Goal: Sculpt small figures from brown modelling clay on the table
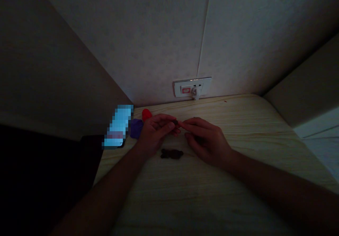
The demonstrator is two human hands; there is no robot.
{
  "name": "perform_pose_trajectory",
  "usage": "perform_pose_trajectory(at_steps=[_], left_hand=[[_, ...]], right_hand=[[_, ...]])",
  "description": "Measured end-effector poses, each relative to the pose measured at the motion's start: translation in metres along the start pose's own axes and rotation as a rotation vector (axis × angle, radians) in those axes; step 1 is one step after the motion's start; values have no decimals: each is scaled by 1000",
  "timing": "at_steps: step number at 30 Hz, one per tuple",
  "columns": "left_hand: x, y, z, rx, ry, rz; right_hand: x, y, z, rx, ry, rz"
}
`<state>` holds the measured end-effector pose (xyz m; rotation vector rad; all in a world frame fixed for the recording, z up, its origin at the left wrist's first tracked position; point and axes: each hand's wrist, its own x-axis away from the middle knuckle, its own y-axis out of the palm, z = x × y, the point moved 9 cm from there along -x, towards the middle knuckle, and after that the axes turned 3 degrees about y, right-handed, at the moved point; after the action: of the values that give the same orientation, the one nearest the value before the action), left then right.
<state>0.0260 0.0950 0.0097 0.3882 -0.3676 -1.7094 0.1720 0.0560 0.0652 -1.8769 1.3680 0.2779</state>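
The fingers [168,127] of the left hand [153,135] pinch a small dark piece [174,122], held up above the bench [243,133] between thumb and fingertips. From the right hand [208,139], the outstretched index finger reaches leftward to that piece, at or just beside its right end; whether they touch is too dark to tell. The right thumb stands apart, gripping nothing visible. A dark figure [172,154] lies flat on the bench, nearer the person, its long axis running left to right, closer to the left hand.

two hands [156,133] [208,139], four lumps [146,114] [136,128] [173,154] [174,122], one phone [118,126], one socket [206,84], one plug [196,93]
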Motion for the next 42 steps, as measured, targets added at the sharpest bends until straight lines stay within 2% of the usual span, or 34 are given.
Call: perform_pose_trajectory(at_steps=[9, 17, 28, 36, 42], left_hand=[[1, -4, -2, -87, 4, 30], [1, -6, 0, -162, 53, 11], [2, -7, 0, -168, 38, 33], [3, -8, -8, -186, -46, 27], [5, -2, -6, -296, -62, -47]], right_hand=[[0, -6, 1, -24, 43, 55], [-1, -4, -1, -49, 40, 30], [-1, -4, 0, -46, 49, 29], [1, -9, 14, -74, 174, 85], [-3, -7, 7, -93, 65, 47]])
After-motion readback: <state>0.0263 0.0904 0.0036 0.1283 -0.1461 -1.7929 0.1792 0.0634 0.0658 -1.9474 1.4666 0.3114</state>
